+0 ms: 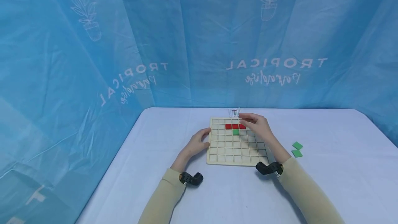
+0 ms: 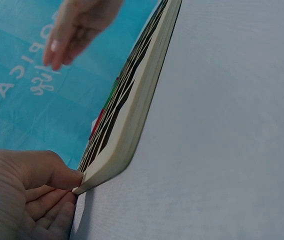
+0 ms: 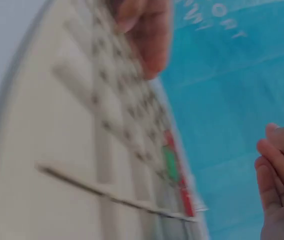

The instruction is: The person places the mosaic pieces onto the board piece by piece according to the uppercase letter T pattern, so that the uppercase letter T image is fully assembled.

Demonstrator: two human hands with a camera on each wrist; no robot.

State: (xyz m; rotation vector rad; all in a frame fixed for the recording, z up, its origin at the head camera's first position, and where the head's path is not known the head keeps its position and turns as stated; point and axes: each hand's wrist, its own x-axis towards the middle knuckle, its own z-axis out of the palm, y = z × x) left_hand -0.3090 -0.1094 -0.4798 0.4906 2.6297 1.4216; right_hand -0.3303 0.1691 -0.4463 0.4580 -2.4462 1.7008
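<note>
Head view: one flat, square, pale wood-look grid board (image 1: 237,165), on the white-covered tabletop (image 1: 335,175); probably light and stiff, liable to slide; best held by its raised rim. Left hand (image 1: 196,142): grips the left edge. Right hand (image 1: 256,123): fingers relaxed above the board, no piece visible in them. Grid contents: three flat red square tiles (image 1: 235,126) in a row, one flat green square tile (image 1: 236,132) below the middle one. Tiles: likely light, rigid, smooth; pinch by opposite edges.

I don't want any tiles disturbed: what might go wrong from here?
The right hand, near the red tiles, might nudge one out of place. The left hand grips the board by its edge, so a tug could shift it. The right sleeve might sweep the loose green tiles aside.
</note>
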